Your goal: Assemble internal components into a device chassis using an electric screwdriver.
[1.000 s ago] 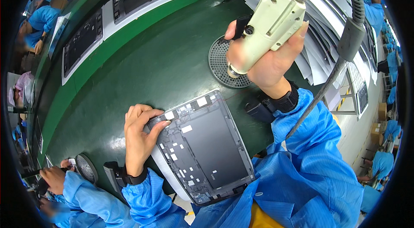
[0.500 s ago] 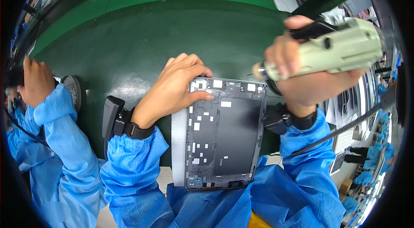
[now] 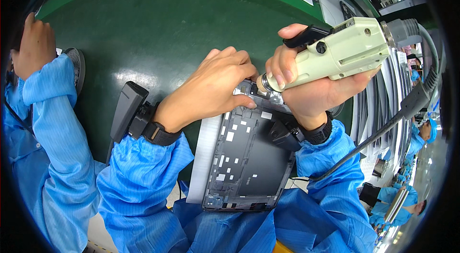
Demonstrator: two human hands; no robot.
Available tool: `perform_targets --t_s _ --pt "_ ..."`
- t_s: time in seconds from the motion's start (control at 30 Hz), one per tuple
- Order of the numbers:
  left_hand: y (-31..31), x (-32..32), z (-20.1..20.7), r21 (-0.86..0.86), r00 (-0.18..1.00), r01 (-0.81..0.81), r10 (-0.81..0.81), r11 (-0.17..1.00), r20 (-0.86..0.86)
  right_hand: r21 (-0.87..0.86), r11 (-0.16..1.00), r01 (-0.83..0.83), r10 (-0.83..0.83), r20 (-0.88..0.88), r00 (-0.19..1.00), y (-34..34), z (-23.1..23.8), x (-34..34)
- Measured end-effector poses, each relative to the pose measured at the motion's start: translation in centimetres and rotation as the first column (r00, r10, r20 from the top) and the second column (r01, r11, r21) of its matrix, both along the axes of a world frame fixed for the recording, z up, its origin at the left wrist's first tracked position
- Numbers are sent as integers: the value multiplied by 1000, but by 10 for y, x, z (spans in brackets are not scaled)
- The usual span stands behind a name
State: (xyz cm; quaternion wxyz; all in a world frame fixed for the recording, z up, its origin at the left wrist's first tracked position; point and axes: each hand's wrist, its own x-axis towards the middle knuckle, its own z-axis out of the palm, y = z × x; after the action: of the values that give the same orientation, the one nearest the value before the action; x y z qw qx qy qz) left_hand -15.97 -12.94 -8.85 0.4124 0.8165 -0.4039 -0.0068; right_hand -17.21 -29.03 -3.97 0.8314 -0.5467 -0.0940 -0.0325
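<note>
A black tablet housing (image 3: 258, 157) dotted with small white patches lies at a slant, its lower end against my blue-sleeved body. Its upper left corner is gripped by my left hand (image 3: 215, 83), thumb on the inner face and fingers at the far edge. My right hand (image 3: 318, 92) is wrapped round a pale green electric screwdriver (image 3: 350, 49) with a black lever and a grey cable. The screwdriver's nose is over the housing's top edge, close to my left fingertips; its bit and any screw beneath are hidden. White sheet material (image 3: 201, 162) shows along the housing's left side.
The green tabletop (image 3: 143, 28) stretches beyond my hands. Upright dark and white sheets (image 3: 378, 95) stand in a row at right. The cable (image 3: 369, 145) hangs across my right forearm. At left is a co-worker's hand (image 3: 36, 47), near a round dark object (image 3: 75, 68).
My right hand has brought the screwdriver left, onto the housing's top edge. The housing has tilted, its top leaning right, and my left hand has moved right with its corner. The view has shifted.
</note>
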Motion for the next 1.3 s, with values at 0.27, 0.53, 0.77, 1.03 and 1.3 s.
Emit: perform_targets --t_s 0.27,0.53,0.77,1.03,1.3 --pt "-2 1 -4 3 999 -18 18 1000 32 81 997 -10 16 -72 997 11 -1 -6" --pt "8 -17 10 9 990 -118 117 993 76 67 997 -50 48 28 998 19 -13 -14" --pt "50 -170 36 391 618 -718 786 576 -21 -43 988 151 -139 199 970 -12 25 -10" --pt "38 -242 -41 -44 317 -836 416 546 -852 -404 871 280 -345 -95 934 -153 39 -98" --pt "16 -236 -16 -65 505 -760 525 647 -685 -829 359 429 -539 192 820 -220 -40 -190"
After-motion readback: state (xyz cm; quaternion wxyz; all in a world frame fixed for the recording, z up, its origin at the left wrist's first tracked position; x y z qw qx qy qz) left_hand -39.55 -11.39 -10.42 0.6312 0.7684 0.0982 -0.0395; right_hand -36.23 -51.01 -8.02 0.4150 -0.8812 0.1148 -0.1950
